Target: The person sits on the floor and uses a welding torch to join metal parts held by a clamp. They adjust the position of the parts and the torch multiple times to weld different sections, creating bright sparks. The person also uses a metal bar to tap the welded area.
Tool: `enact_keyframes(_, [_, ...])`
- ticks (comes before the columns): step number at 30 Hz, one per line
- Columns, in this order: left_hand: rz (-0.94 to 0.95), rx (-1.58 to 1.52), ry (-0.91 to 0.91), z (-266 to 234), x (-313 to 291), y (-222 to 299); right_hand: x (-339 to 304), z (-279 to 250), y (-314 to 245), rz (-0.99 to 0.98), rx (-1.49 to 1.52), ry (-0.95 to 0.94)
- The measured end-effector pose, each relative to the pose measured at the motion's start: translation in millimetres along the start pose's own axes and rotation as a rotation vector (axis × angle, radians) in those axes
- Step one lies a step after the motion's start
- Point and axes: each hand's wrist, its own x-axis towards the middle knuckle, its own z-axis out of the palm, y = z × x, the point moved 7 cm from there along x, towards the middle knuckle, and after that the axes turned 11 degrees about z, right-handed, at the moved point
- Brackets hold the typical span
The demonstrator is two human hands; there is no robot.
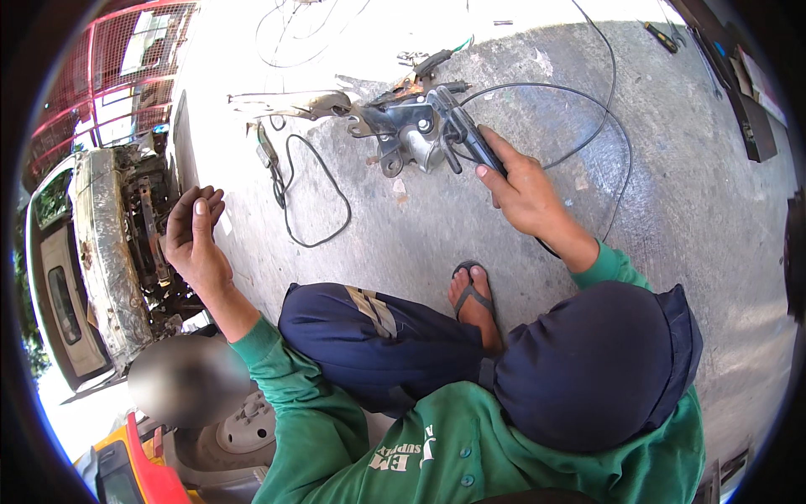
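Note:
My right hand point(527, 191) is closed round a long black handled tool point(480, 144), whose exact kind I cannot make out. The tool's far end reaches a dark metal bracket assembly point(393, 122) with a silvery rounded body point(420, 149) on the concrete; whether they touch is unclear. A black cord runs below my right wrist. My left hand point(197, 239) is raised at the left, thumb apart from loosely bent fingers, with nothing visible in it.
Concrete floor point(403, 231) carries looped black cables point(306, 193) and a yellow-and-black tool point(661, 37). Behind the bracket lies a black clamp-like piece point(432, 63). A stripped vehicle body point(105, 252) stands left. A person's grey clog point(248, 424) shows at lower left.

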Motion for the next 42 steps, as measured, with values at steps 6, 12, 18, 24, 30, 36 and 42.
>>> enact_keyframes(6, [-0.09,0.049,-0.391,50.6,-11.4,-13.8,0.9,0.9,1.6,-0.043,0.009,0.014])
enact_keyframes(12, [0.156,0.625,-0.476,89.6,35.9,-64.7,-10.2,-6.5,-7.1,0.059,0.041,-0.014])
enact_keyframes(18, [0.488,1.327,-0.718,142.4,104.8,-101.0,-21.5,-16.9,-0.9,-0.061,0.074,0.085])
enact_keyframes(24, [0.242,1.331,-1.358,178.4,152.7,-137.8,-39.5,-42.3,2.3,0.013,0.074,0.145])
enact_keyframes(30, [0.36,1.263,-1.333,174.7,152.9,-147.5,-52.8,-62.3,-12.8,-0.05,0.092,0.198])
enact_keyframes(36, [0.521,1.278,-1.258,168.9,147.0,-177.2,-63.8,-78.4,-18.1,-0.032,0.091,0.214])
enact_keyframes(42, [0.326,1.074,-1.212,124.7,126.8,-245.2,-69.9,-84.7,-21.0,-0.05,0.076,0.156])
